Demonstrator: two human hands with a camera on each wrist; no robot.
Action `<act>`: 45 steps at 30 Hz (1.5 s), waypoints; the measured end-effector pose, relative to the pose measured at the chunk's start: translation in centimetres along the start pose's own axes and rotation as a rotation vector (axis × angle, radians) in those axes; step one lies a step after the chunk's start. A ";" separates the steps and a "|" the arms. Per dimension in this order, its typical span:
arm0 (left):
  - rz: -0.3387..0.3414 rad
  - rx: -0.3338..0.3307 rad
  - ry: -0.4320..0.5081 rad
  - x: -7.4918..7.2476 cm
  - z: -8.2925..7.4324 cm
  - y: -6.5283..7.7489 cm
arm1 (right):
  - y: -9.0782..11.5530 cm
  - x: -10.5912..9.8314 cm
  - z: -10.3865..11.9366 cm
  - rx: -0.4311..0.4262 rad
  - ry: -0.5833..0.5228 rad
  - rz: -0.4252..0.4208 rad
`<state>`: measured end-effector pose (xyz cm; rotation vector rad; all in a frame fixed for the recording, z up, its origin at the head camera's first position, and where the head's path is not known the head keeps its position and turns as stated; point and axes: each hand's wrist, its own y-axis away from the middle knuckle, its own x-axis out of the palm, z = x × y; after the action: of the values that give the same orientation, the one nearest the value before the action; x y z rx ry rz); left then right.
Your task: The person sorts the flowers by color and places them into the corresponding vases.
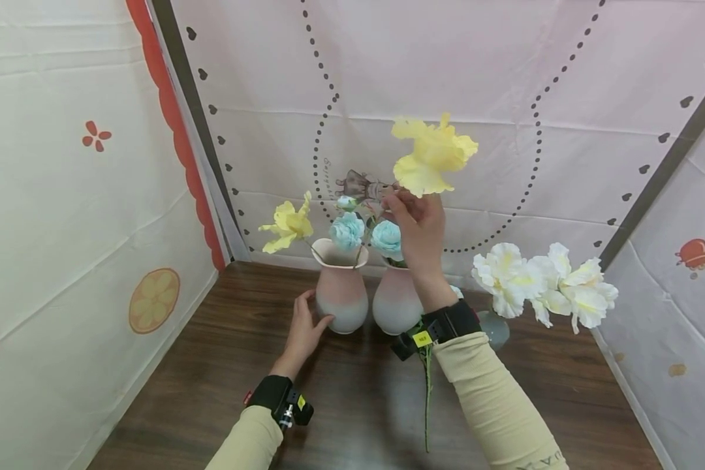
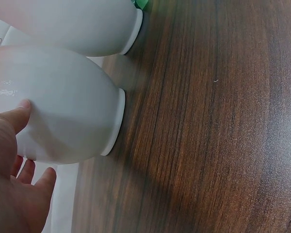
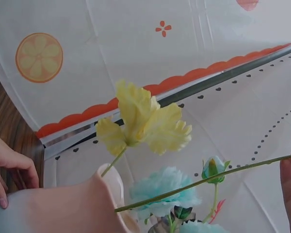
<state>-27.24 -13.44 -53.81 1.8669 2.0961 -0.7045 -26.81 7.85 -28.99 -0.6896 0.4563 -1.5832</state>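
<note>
My right hand [image 1: 425, 241] pinches the stem [image 3: 208, 179] of a yellow iris [image 1: 433, 156], its bloom held high above the vases. In the right wrist view, the stem's lower end overlaps the mouth of the left pink-and-white vase [image 1: 342, 297]. My left hand [image 1: 302, 329] holds that vase low on its left side; the left wrist view shows the thumb [image 2: 23, 114] on its wall and some fingers partly hidden behind it. Another yellow iris [image 1: 288, 226] leans left out of the same vase.
Close to its right stands a matching vase [image 1: 395, 303] with light blue flowers [image 1: 386, 238]. A green stem [image 1: 427, 405] lies on the wooden table [image 1: 352, 418] towards me. At the right, white irises [image 1: 508, 281] rise from a grey vase [image 1: 496, 331]. Printed cloth walls [image 1: 476, 59] enclose the table.
</note>
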 end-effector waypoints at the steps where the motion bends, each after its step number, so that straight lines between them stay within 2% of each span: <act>1: 0.001 0.001 0.000 0.0 0.0 0.0 | 0.0 0.1 0.0 -0.010 -0.007 -0.002; 6: 0.004 0.005 0.013 -0.1 0.1 0.0 | 0.3 0.4 -0.5 -0.016 -0.006 0.009; 14: 0.005 0.034 0.018 0.1 0.4 0.2 | 1.2 0.8 -1.4 0.079 0.037 0.018; 20: 0.005 0.031 0.028 0.1 0.4 0.2 | 1.5 0.9 -1.9 0.146 0.060 0.046; 30: 0.012 0.028 0.035 0.1 0.4 0.2 | 1.7 1.1 -2.6 0.174 0.182 0.124; 33: 0.012 0.035 0.033 0.1 0.5 0.3 | 1.9 0.9 -2.8 0.177 0.261 0.186; 38: 0.008 0.052 0.035 0.1 0.6 0.3 | 2.3 0.7 -2.6 0.187 0.494 0.321; 42: -0.006 0.060 0.015 0.1 0.6 0.4 | 2.3 1.0 -2.2 0.126 0.717 0.422; 45: -0.017 0.063 -0.015 0.2 0.6 0.4 | 2.1 1.1 -2.0 0.110 0.800 0.457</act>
<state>-26.92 -13.54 -54.51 1.8723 2.1065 -0.7953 -26.62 6.24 -31.66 0.1695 1.0206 -1.3756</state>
